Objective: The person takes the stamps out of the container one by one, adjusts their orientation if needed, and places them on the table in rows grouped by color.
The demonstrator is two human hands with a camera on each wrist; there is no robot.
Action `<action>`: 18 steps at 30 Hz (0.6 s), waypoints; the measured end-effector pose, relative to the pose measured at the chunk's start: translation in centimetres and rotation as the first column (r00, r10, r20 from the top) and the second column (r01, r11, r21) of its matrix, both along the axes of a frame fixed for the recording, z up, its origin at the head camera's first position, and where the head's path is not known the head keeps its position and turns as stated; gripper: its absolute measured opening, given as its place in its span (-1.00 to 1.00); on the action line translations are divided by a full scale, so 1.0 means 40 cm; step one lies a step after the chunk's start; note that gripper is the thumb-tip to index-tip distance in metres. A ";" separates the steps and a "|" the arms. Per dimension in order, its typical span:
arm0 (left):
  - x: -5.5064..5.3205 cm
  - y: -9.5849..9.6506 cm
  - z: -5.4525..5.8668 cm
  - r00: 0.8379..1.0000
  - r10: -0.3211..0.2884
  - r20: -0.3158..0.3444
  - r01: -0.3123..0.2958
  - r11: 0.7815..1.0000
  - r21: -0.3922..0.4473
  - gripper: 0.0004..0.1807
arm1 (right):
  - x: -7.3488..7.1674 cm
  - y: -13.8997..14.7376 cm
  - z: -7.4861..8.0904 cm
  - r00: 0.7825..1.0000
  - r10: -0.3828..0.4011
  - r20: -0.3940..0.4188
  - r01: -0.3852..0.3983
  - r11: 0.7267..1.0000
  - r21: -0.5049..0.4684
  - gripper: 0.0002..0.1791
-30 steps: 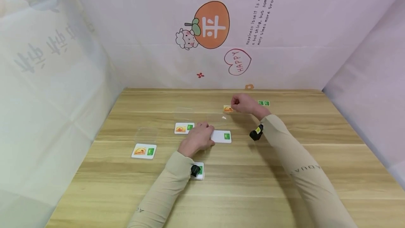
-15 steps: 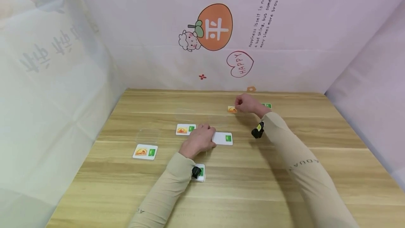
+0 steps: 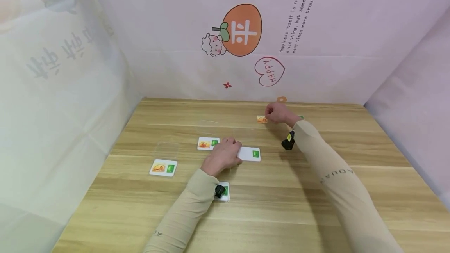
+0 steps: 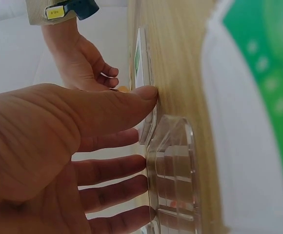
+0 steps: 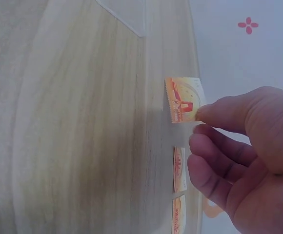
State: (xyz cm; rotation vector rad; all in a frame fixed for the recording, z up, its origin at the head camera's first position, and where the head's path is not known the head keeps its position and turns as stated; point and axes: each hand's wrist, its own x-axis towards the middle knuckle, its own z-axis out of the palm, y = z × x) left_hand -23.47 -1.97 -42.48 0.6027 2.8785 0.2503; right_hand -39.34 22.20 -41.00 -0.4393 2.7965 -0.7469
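Observation:
My right hand (image 3: 279, 113) pinches an orange and yellow postage stamp (image 5: 183, 102) between thumb and forefinger near the back of the table. Two more orange stamps (image 5: 179, 169) lie below it in the right wrist view. My left hand (image 3: 223, 156) touches the left end of a flat clear plastic case with a white insert (image 3: 248, 154); a green stamp (image 3: 256, 154) sits at its right side. In the left wrist view the thumb rests at the case's edge, and fairly straight fingers touch its clear lid (image 4: 173, 165).
Two cases, each with an orange and a green stamp, lie at the left (image 3: 163, 168) and middle (image 3: 208, 143) of the wooden table. A further case (image 3: 226, 193) is partly under my left wrist. Green stamps (image 3: 301, 117) lie behind my right wrist. A printed cloth (image 3: 197, 77) stands behind.
My right hand keeps its pinch on the orange stamp, staying near the back of the table. My left hand stays at the white case. The head view has shifted slightly.

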 end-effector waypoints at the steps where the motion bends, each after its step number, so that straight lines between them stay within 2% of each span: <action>1: 0.000 0.000 0.000 1.000 -0.001 0.000 0.001 1.000 -0.003 -0.44 | -0.003 0.002 -0.002 1.000 -0.005 -0.001 0.005 1.000 0.003 -0.94; 7: 0.001 0.002 -0.001 1.000 -0.003 -0.001 0.003 1.000 -0.002 -0.46 | -0.020 0.011 -0.006 0.999 -0.041 0.012 0.041 0.999 -0.004 -0.93; 18: 0.000 0.000 0.000 1.000 -0.006 -0.005 0.006 1.000 -0.011 -0.46 | -0.042 0.015 -0.023 0.998 -0.062 0.015 0.062 0.998 0.014 -0.89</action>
